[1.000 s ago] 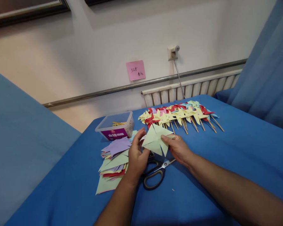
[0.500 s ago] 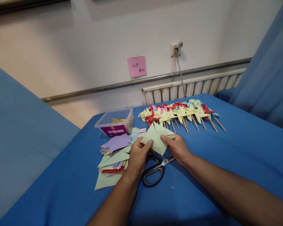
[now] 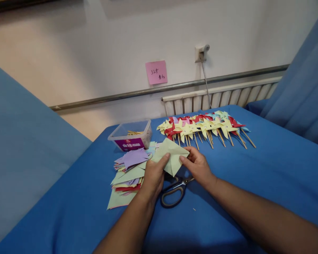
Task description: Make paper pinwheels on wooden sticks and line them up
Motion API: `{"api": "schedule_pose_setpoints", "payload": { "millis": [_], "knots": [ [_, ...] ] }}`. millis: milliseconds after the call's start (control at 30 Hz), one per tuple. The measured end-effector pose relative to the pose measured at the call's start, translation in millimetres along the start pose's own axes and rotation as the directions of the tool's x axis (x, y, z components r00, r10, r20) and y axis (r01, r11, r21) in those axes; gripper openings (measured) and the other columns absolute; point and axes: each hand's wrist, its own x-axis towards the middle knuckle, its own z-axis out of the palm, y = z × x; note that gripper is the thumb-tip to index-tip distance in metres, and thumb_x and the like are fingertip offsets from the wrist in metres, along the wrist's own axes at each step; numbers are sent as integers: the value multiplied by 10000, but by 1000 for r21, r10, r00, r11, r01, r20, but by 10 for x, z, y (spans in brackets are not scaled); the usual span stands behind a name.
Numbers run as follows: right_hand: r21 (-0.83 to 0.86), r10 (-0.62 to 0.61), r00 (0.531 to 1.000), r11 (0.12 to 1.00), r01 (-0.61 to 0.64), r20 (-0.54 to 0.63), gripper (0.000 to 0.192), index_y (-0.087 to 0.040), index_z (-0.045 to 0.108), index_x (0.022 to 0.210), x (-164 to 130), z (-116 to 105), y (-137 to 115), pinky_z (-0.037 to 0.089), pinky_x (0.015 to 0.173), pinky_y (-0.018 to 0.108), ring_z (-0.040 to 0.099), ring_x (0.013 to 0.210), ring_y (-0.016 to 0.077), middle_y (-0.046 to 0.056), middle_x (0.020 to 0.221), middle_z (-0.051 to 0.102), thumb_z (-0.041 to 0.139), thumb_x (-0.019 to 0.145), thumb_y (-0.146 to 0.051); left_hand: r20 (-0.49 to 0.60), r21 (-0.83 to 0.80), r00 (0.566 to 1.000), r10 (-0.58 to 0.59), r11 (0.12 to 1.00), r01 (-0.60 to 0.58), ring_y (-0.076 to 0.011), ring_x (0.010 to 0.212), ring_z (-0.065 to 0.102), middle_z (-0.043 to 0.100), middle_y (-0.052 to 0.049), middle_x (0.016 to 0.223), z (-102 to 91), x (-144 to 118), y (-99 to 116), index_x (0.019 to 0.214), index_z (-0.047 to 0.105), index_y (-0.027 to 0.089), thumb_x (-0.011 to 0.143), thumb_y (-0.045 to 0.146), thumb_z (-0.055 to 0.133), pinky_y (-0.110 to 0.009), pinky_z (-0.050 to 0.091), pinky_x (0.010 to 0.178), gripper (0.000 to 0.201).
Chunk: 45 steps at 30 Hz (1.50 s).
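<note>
Between both hands I hold a light green paper square [image 3: 172,151] above the table, its surface creased. My left hand [image 3: 155,173] grips its left side, thumb pressed on the face. My right hand [image 3: 197,162] pinches the right corner between thumb and fingers. Below the paper, black-handled scissors [image 3: 173,197] lie on the blue cloth, their tips partly hidden by my right hand. Left of my left hand sits a stack of coloured paper [image 3: 132,174], green, purple, yellow and red; the purple sheet on top has slits cut in it.
A clear plastic box [image 3: 131,135] with thin sticks [image 3: 135,133] stands behind the paper stack. Finished paper pinwheels [image 3: 204,127] on sticks lie in rows at the back right. A pink note [image 3: 156,72] and a socket [image 3: 200,54] are on the wall.
My left thumb has shifted up and inward over the paper. My right hand has bent the right side of the sheet. The view has moved slightly.
</note>
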Motion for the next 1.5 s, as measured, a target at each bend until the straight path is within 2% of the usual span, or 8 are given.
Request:
{"api": "schedule_pose_setpoints", "payload": {
  "millis": [100,200,333,533,867,1033,1300,1500],
  "knots": [
    [-163,-204,979,967,198,-23,403,-240,524,1200,-26,-25,-60,506,751,320,596,936,195,72,1111,604,575,804,-187,-48,-84,998,-39,996,35,-223,790,703,730,-123,1023,0,29,50,1032,682,110,650,216,796,-330,556,764,412],
    [-365,-378,922,850,381,82,509,-280,558,1201,-53,-25,-87,447,955,399,458,1230,241,72,1377,418,547,738,-70,-58,-120,995,-79,990,71,-251,811,706,735,-135,991,-18,50,74,1049,674,98,653,190,784,-351,567,757,421],
    [-482,-439,876,734,478,201,377,-285,646,1067,-73,1,-94,351,1065,466,364,1321,273,46,1455,322,628,734,-110,18,-137,997,-69,988,71,-273,920,690,727,-135,1025,-28,40,59,1101,658,102,666,203,776,-368,546,823,462],
    [-517,-453,874,714,473,175,56,-256,698,844,-72,-1,-146,369,1025,468,411,1275,285,50,1386,428,667,808,-286,75,-111,997,-35,993,43,-262,1002,664,727,-113,1036,5,-5,61,1100,672,129,666,240,788,-342,493,900,462],
    [-563,-447,886,704,433,122,83,-225,665,746,-50,-18,-121,381,983,444,482,1170,263,76,1230,523,627,818,-245,114,-48,991,-67,996,73,-214,818,683,729,-111,981,35,-34,47,1073,683,111,682,269,778,-299,522,733,433],
    [-585,-432,898,707,397,87,96,-227,667,714,-29,-22,-118,392,964,432,499,1135,260,72,1196,545,629,803,-235,140,-15,986,-93,995,96,-166,676,653,730,-96,910,48,-47,48,979,707,106,686,288,767,-261,499,611,350],
    [-560,-380,925,763,323,15,118,-223,657,697,-3,-34,-44,395,955,425,517,1108,256,77,1156,585,627,805,-259,192,-12,977,-94,995,98,-191,811,666,726,-88,997,27,-50,30,1044,701,144,682,189,738,-270,505,685,367],
    [-550,-357,934,775,311,25,127,-220,655,697,4,-36,-14,396,957,417,511,1134,256,83,1115,592,624,809,-270,215,-9,974,-71,997,74,-195,794,663,730,-94,990,35,-39,5,1090,695,143,662,181,753,-268,493,666,434]
  ]
}}
